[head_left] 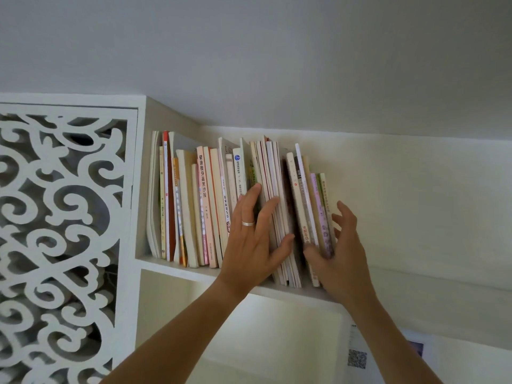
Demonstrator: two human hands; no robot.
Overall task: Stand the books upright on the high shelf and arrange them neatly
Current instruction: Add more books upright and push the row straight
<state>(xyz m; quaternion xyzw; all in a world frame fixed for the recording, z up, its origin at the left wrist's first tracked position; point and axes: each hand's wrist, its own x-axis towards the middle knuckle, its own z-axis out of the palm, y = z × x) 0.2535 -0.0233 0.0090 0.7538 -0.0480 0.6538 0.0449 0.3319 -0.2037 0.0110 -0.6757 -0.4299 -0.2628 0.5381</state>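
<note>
Row of thin paperback books [210, 206] on white high shelf [177, 268], spines facing out, long axes vertical; right-side ones lean slightly left. Left hand [253, 242], silver ring, fingers straight, pressing flat on the middle spines. Right hand [338, 253] grasps the row's right end group, thumb on the spines, fingers round the outer cover. White scroll-cut lattice panel [55, 217] to the left.

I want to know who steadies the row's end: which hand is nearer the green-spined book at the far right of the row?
Right. The right hand cups that end, fingers beside the green-spined book. The left hand rests flat on the white books several spines to its left.
</note>
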